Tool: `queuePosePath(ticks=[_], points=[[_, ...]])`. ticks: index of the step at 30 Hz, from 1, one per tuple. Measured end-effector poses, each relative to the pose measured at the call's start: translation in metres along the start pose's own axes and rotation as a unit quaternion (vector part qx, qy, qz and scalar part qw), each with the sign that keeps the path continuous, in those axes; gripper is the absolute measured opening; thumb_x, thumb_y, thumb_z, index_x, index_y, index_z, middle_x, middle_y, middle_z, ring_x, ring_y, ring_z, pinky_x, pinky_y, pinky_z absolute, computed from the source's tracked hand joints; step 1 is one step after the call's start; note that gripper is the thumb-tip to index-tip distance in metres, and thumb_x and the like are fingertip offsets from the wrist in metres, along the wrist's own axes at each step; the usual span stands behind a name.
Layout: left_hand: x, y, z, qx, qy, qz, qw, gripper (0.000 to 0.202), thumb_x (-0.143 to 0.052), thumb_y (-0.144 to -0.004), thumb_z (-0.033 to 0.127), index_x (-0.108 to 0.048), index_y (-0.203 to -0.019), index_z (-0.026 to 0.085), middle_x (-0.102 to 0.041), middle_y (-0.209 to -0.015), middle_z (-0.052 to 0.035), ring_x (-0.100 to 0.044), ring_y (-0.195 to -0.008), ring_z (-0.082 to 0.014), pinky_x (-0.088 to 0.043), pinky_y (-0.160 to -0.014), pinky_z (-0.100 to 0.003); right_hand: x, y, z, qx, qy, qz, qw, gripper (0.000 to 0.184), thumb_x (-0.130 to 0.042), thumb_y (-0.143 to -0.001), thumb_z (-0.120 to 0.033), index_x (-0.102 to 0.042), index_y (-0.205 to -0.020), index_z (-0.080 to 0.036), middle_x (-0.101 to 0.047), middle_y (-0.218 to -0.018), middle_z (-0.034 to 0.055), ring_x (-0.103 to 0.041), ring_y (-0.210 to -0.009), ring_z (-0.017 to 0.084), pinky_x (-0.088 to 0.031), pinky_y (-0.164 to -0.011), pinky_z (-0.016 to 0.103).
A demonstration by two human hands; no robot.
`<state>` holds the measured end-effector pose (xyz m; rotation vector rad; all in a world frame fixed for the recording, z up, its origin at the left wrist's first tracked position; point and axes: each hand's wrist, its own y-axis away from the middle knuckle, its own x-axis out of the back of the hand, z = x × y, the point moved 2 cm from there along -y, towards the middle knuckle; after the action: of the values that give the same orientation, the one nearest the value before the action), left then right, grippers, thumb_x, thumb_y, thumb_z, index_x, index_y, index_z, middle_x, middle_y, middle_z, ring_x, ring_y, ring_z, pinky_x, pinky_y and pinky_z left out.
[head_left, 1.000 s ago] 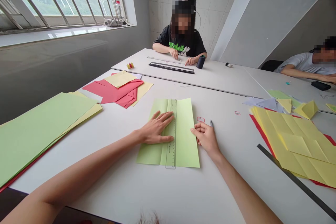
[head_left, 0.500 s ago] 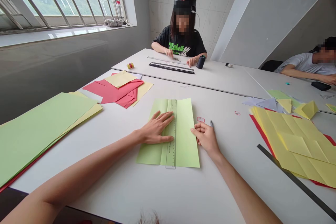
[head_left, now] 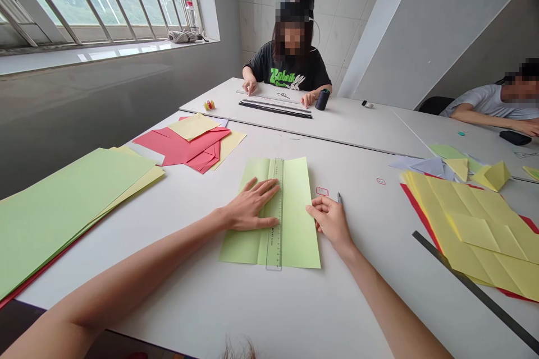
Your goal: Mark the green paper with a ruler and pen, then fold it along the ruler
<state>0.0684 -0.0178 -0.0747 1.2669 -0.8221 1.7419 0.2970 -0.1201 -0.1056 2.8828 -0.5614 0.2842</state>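
Observation:
A light green sheet of paper [head_left: 297,207] with upright crease lines lies in front of me. Along its length rests a clear ruler [head_left: 274,244], sticking out slightly past the near edge. My left hand [head_left: 254,206] lies flat with fingers spread, pressing on the paper and the ruler's left side. At the sheet's right edge, my right hand [head_left: 330,217] is closed, thumb and fingertips pinching the paper. The grey end of a pen [head_left: 339,198] shows just behind that hand; whether the fingers also grip it is hidden.
Large green sheets [head_left: 76,207] are stacked at left, with red and cream papers [head_left: 185,143] behind. Creased yellow sheets [head_left: 484,224] and a dark strip [head_left: 471,289] lie right. Across the table, a person [head_left: 290,67] has both hands by a ruler and black strips [head_left: 275,109].
My hands, the green sheet and the ruler stay put. Across the table, the person's hand on the left side has moved left, away from the scissors, which now lie free.

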Motion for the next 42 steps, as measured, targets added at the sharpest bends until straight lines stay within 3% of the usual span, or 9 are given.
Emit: queuePosePath(ticks=[42], points=[[-0.0012,0.0005,-0.001,0.001,-0.007,0.002,1.0,0.091,-0.044,-0.091,0.075,-0.024,-0.16,0.019,-0.017,-0.166,-0.0138,-0.02,-0.152,-0.0361,-0.004,-0.124,-0.054,-0.0009,0.0001,-0.0009,0.009,-0.001,0.001,1.0,0.03,-0.074,-0.07,-0.047,-0.062,-0.078,-0.021,-0.059,-0.06,-0.0035,-0.047,-0.044,0.011,-0.039,-0.04,0.024]])
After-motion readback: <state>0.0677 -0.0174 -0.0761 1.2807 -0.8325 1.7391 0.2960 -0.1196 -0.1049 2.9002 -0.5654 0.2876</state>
